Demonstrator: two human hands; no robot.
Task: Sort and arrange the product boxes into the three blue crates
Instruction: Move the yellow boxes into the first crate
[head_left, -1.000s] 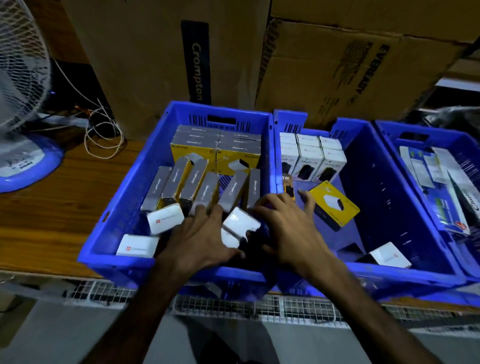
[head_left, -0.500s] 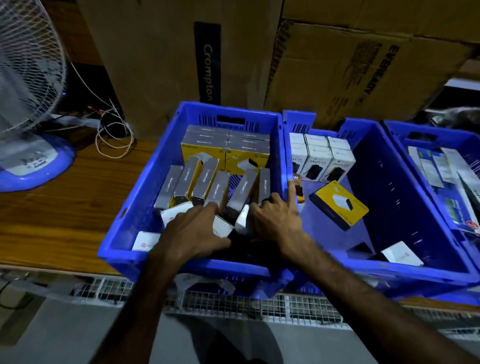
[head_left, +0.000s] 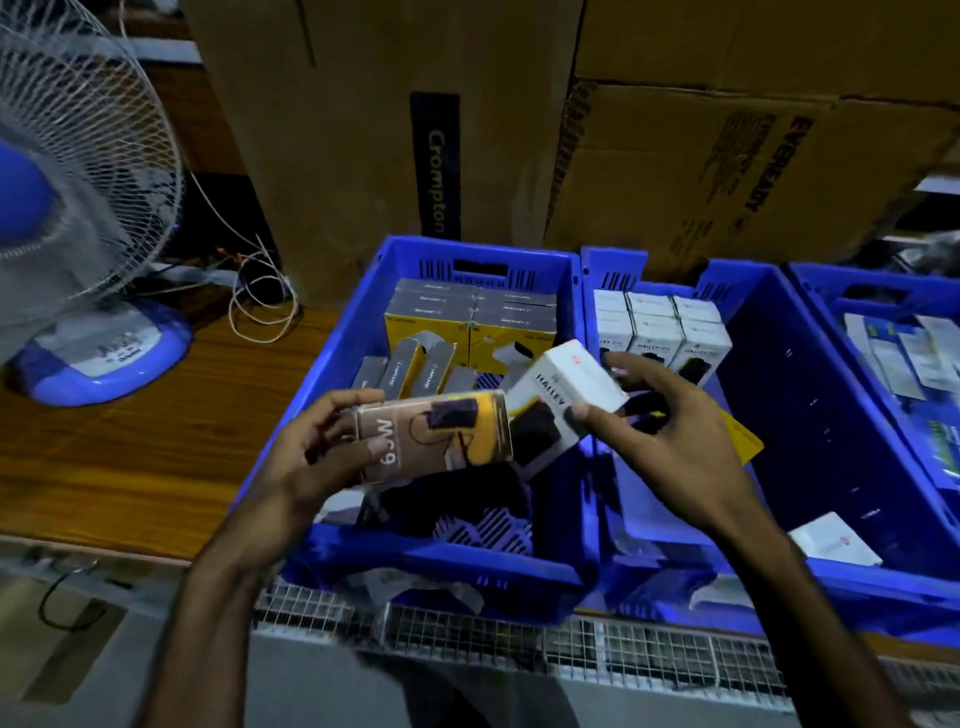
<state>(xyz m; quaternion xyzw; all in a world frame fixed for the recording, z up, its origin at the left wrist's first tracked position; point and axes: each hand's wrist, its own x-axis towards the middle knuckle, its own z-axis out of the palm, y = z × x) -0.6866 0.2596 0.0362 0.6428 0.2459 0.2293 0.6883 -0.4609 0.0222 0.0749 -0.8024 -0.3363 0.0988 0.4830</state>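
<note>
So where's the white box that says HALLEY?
The white HALLEY box is in the right hand, held above the left crate, touching the yellow box in the left hand.

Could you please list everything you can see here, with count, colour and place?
crates: three, blue, side by side on the table.
yellow boxes: many, yellow and grey, stacked and leaning in the left crate.
white boxes: a neat block at the back of the middle crate, one more at its front right.
flat packets: several, pale, in the right crate.
cartons: two large, brown, behind the crates.
fan: one, white and blue, far left on the table.
cable: one, white, coiled beside the fan.
table: one, brown wood.
left hand: holds a brown and yellow box.
right hand: holds a white Halley box.
</note>
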